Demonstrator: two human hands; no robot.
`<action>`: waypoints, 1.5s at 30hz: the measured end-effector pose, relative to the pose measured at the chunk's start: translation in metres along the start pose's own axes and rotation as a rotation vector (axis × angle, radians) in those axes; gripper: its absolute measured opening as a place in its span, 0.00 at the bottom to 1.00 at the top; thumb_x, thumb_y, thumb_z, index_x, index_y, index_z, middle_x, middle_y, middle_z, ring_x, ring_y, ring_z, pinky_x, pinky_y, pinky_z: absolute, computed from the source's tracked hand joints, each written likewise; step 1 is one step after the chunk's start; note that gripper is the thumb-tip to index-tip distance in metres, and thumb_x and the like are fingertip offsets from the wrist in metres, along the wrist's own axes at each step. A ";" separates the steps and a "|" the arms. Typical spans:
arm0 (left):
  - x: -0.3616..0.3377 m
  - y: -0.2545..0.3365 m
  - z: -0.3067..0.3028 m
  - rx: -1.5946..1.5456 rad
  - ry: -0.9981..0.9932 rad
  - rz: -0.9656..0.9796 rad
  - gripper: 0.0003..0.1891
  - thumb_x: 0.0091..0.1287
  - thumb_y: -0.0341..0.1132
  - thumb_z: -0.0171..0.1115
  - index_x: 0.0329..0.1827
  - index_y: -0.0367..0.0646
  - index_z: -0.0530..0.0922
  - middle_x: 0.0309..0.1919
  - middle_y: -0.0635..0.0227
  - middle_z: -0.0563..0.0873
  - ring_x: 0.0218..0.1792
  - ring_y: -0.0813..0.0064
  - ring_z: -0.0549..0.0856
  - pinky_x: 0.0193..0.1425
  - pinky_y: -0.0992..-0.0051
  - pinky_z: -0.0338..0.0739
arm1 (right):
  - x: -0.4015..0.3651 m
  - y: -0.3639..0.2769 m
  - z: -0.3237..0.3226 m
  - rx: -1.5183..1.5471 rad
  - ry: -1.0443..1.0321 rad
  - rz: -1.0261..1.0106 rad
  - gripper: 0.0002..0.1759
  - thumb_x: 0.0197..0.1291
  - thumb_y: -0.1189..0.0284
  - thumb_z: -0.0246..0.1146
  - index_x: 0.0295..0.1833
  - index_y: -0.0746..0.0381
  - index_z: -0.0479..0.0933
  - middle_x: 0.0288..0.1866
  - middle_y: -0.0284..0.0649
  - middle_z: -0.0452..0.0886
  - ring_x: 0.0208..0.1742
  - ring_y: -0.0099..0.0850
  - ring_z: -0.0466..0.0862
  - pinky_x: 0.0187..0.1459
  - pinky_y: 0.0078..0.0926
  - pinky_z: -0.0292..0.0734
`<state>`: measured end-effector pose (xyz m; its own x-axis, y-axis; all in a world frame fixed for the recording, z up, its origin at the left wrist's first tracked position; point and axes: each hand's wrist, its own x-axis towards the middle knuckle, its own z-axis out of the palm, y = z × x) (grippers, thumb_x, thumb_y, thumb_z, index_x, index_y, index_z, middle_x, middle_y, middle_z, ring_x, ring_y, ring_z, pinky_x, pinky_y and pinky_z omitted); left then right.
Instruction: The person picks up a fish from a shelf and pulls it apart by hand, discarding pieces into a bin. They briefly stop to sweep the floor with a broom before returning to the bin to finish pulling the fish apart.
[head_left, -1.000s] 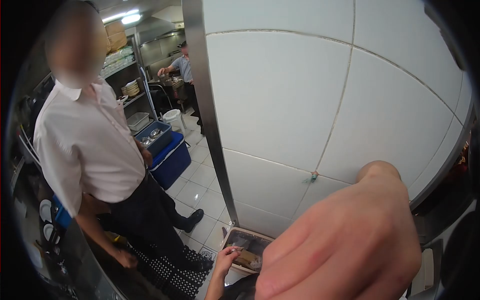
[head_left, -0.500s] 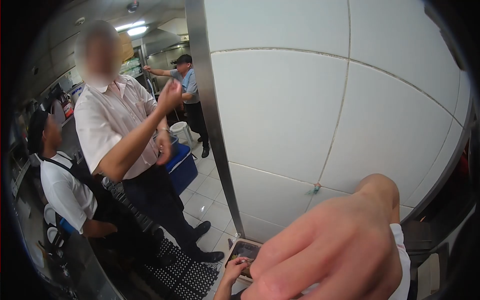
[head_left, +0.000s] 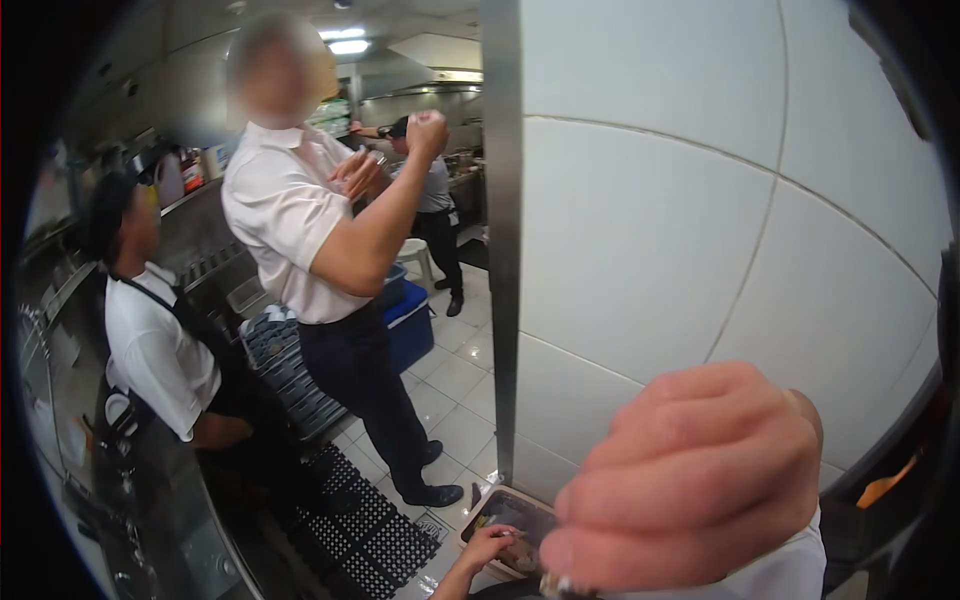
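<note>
Large and close to the camera, my right hand (head_left: 690, 480) is closed in a fist, its back and curled knuckles showing. What its fingers hold, if anything, is hidden; a small blurred bit shows below them. Lower down, my left hand (head_left: 488, 545) is small in view, its fingers pinched together at a tiny pale thing I cannot make out. It is over the near side of a beige-rimmed bin (head_left: 466, 530) with dark and greenish bits inside, partly hidden behind my right hand.
White tiled wall (head_left: 640, 240) with a metal edge fills the right. A person in a light shirt (head_left: 290, 220) stands with both hands raised. Another in a black apron (head_left: 150, 340) stands at a sink counter. A third is farther back, beyond a blue box (head_left: 412, 325). A black mat (head_left: 350, 515) lies below.
The view has swung left, so the room appears farther right. My right hand has turned and looks more tightly curled. The light-shirted person's other hand has risen to the chest.
</note>
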<state>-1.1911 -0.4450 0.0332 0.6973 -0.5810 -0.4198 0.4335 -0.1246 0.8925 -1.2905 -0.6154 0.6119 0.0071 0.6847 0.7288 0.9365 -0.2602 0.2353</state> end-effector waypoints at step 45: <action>-0.075 -0.020 -0.074 0.095 0.142 -0.001 0.10 0.60 0.35 0.67 0.40 0.38 0.87 0.33 0.71 0.89 0.35 0.80 0.84 0.43 0.78 0.78 | -0.024 0.004 0.036 -0.189 -0.547 0.315 0.16 0.43 0.79 0.68 0.42 0.63 0.81 0.36 0.37 0.80 0.30 0.36 0.79 0.32 0.31 0.75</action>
<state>-1.2098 -0.3399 0.0348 0.7732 -0.4624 -0.4339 0.3830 -0.2049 0.9008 -1.2744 -0.6082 0.5716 0.4946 0.7906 0.3611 0.7831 -0.5856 0.2094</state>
